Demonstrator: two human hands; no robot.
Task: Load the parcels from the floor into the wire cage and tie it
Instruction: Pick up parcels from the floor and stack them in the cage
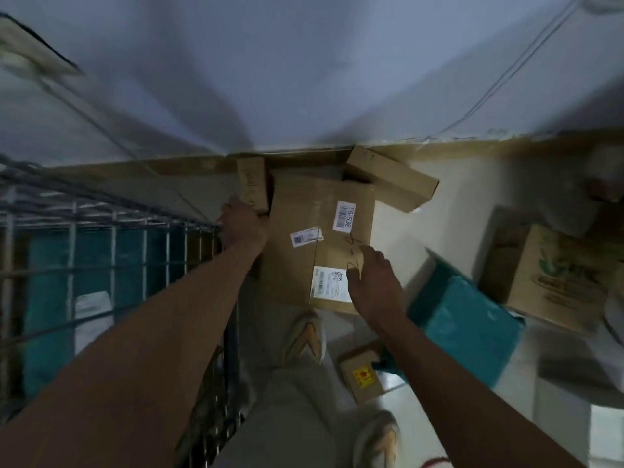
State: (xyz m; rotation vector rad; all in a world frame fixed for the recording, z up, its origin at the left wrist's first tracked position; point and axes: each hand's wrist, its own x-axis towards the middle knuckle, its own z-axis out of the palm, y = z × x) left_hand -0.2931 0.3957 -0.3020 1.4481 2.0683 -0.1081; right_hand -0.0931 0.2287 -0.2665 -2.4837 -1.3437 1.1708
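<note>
Below, both hands (243, 224) (374, 282) bracket the labelled cardboard parcel (314, 238) beside the wire cage (111, 238).

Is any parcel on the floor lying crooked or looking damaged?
Yes. The long cardboard box by the wall lies tilted, propped on the corner of the large labelled box. The teal bag at right lies crumpled and askew. No tear or spill is visible, though the picture is dim and blurred.

Matt brown cardboard box (314, 238) with white paper labels between both hands, pale metal wire cage (111, 251) beside left hand, glossy teal plastic parcel (469, 319) near right hand
</note>
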